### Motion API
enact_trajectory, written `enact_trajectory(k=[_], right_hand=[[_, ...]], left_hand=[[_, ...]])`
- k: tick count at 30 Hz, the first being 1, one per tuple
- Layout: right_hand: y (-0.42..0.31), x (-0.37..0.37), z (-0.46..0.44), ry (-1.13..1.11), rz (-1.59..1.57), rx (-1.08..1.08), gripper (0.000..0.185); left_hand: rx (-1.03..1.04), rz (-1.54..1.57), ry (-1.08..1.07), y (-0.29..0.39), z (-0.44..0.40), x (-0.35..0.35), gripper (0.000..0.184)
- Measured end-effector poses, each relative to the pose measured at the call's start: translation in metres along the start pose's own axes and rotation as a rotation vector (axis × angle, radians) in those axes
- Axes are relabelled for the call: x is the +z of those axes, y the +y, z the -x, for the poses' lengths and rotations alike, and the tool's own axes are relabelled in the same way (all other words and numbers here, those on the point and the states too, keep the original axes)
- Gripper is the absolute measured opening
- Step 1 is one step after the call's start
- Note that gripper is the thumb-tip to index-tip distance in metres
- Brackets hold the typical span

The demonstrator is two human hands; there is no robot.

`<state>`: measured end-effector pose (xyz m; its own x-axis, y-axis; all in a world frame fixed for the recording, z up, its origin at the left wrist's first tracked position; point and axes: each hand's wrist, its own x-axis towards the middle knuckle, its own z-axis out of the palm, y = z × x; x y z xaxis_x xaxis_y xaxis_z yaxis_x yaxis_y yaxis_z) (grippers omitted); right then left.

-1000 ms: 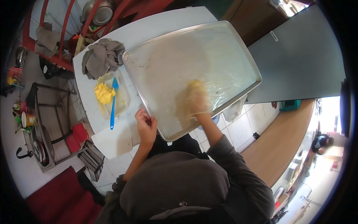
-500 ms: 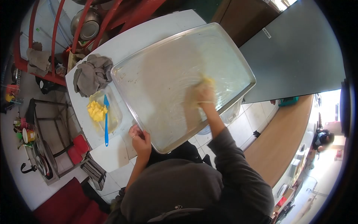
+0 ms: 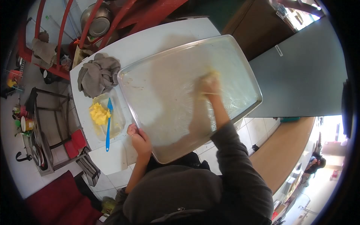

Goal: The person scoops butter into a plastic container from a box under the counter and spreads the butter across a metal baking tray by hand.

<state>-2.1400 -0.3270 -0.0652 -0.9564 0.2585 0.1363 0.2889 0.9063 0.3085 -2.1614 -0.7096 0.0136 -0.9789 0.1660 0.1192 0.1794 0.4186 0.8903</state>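
A large metal tray (image 3: 168,97) lies on the white table, with a shiny, wrinkled clear film over part of its surface. My left hand (image 3: 139,139) grips the tray's near left edge. Blurred by motion, my right hand (image 3: 210,83) presses something yellow against the film right of the tray's middle; an elastic-like band shows at the wrist. Left of the tray, a clear plastic container (image 3: 118,122) holds a soft yellow mass (image 3: 99,114). A blue brush or spatula (image 3: 108,125) leans in the container, its handle over the near rim.
A grey cloth (image 3: 98,75) is bunched behind the container on the table (image 3: 150,42). Red railings (image 3: 62,33) stand at the back left, a grey panel (image 3: 300,78) at the right. Beyond the wooden counter (image 3: 281,153), a person (image 3: 316,163) is at the far right.
My right hand has moved up and slightly right across the tray, away from my body. My left hand stays at the tray's edge. The camera view has shifted a little.
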Motion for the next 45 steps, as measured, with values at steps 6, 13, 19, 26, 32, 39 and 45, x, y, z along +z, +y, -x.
enact_trajectory(k=[6,13,19,26,32,39,45], right_hand=[[-0.078,-0.093,0.072,0.193,-0.434,0.206,0.049],[0.007,0.086,-0.091,0.266,0.235,-0.209,0.018],[0.070,-0.025,-0.009,-0.075,-0.251,0.363,0.032],[0.041,-0.034,-0.098,0.027,-0.346,0.211,0.036],[0.183,0.001,-0.093,-0.329,0.004,0.267,0.028],[0.062,-0.066,0.082,0.117,-0.615,0.162,0.034],[0.008,-0.056,0.060,0.065,-0.034,-0.107,0.047]], left_hand=[[0.020,0.045,0.024,0.006,0.000,0.004,0.029],[0.011,0.089,0.045,0.007,0.004,0.002,0.032],[0.005,-0.001,0.041,0.012,0.001,0.002,0.031],[-0.047,0.048,0.035,0.018,-0.001,0.001,0.030],[-0.075,0.040,-0.001,0.011,0.004,0.000,0.033],[-0.022,-0.032,0.054,0.010,0.004,0.003,0.029],[-0.034,0.064,0.052,0.005,0.001,0.005,0.030]])
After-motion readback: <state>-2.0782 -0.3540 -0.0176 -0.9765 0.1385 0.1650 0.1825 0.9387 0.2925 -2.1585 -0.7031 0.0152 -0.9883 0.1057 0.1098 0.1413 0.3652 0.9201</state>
